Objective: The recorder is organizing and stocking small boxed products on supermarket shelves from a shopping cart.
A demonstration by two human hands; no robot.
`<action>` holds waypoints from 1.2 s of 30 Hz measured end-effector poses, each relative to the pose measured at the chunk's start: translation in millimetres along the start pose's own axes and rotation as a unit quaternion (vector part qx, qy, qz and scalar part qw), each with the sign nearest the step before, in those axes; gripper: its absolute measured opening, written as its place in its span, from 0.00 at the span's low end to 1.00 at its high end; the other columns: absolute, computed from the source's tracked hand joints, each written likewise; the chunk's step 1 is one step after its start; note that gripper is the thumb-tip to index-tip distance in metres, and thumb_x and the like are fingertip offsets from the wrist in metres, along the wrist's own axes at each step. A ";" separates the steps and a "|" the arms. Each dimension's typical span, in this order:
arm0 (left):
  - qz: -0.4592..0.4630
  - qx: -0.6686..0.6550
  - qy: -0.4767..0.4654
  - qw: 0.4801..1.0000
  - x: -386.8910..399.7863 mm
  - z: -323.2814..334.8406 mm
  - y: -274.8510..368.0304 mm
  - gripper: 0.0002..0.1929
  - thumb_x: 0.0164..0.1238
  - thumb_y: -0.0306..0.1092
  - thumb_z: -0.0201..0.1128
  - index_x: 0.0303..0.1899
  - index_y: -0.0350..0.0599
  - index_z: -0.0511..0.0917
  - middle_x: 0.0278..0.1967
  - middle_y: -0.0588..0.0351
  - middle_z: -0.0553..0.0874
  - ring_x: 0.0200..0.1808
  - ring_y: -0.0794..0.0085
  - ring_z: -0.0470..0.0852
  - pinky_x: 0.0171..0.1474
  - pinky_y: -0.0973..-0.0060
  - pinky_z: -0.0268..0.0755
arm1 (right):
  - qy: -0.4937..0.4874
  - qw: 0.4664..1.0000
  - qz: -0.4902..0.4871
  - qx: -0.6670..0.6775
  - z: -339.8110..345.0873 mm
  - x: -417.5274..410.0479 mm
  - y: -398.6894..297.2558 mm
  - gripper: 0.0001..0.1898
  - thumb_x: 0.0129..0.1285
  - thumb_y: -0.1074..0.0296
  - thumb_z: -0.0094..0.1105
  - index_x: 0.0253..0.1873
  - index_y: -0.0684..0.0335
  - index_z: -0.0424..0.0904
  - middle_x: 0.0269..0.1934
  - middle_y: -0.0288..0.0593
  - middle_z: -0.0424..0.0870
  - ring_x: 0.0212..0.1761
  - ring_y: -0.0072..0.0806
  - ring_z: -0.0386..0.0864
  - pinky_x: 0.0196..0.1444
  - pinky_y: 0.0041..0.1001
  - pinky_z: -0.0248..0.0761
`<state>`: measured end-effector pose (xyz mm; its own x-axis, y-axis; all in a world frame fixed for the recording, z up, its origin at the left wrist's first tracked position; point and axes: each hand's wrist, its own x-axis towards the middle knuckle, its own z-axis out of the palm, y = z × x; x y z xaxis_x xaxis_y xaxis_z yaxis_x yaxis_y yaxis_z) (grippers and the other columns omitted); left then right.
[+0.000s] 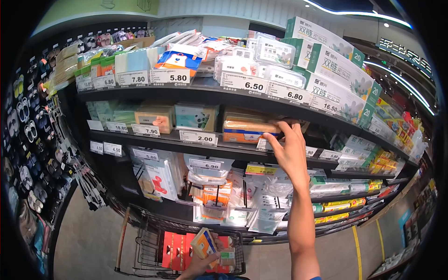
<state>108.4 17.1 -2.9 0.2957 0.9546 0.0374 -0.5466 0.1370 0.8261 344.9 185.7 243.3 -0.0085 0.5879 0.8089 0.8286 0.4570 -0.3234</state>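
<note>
My right hand (288, 147) reaches onto the second shelf, its fingers on the right end of an orange and blue pack (245, 130) in a stack of similar packs. Whether the fingers grip it or only touch it cannot be told. Lower down, my left hand (206, 260) holds a flat clear-topped pack (204, 243) with an orange and blue label, tilted, above a wire shopping cart (140, 241). Close by that hand is a pack with a green and white label (227, 255). Red boxes (173, 250) lie in the cart.
Above the reaching hand runs the upper shelf edge (196, 91), bearing price tags, boxes and floss packs. Beside the stack stands a teal panda pack (195, 117). Bagged goods (217, 196) hang below. Slippers (31, 129) fill a rack at left.
</note>
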 end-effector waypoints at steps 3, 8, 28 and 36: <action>-0.008 0.013 0.010 1.000 -1.9 -8.9 -9.5 0.30 0.59 0.23 0.66 0.63 0.40 0.63 0.48 0.52 0.79 0.53 0.67 0.80 0.62 0.65 0.73 | 0.006 0.997 -0.021 -0.075 -0.9 1.8 4.1 0.17 0.61 0.59 0.69 0.50 0.63 0.81 0.34 0.52 0.75 0.37 0.46 0.79 0.43 0.39 0.72; -0.021 0.034 0.006 0.999 -6.3 -11.0 -18.9 0.30 0.59 0.22 0.65 0.63 0.39 0.63 0.48 0.52 0.79 0.53 0.67 0.80 0.61 0.65 0.74 | -0.028 0.998 0.055 -0.022 -2.6 8.0 1.8 0.22 0.56 0.56 0.72 0.49 0.66 0.82 0.38 0.56 0.82 0.42 0.47 0.79 0.47 0.39 0.72; -0.033 0.053 -0.014 0.998 -0.1 -6.2 -20.7 0.30 0.60 0.25 0.67 0.63 0.41 0.63 0.47 0.52 0.80 0.53 0.66 0.80 0.59 0.65 0.74 | -0.078 0.994 0.071 0.002 -4.8 28.9 6.6 0.28 0.51 0.55 0.75 0.51 0.71 0.81 0.41 0.59 0.86 0.45 0.53 0.84 0.49 0.39 0.75; -0.029 0.038 -0.025 0.999 4.1 1.6 -10.6 0.32 0.60 0.26 0.67 0.64 0.39 0.62 0.48 0.50 0.80 0.54 0.64 0.81 0.62 0.63 0.74 | -0.060 0.995 0.077 0.015 -0.3 22.8 9.5 0.29 0.50 0.53 0.76 0.52 0.68 0.81 0.44 0.57 0.86 0.48 0.53 0.83 0.51 0.41 0.74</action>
<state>116.7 19.1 -10.6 0.3646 0.9310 0.0152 -0.4669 0.1686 0.8681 352.7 203.2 258.8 0.0493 0.7279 0.6839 0.8080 0.3734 -0.4557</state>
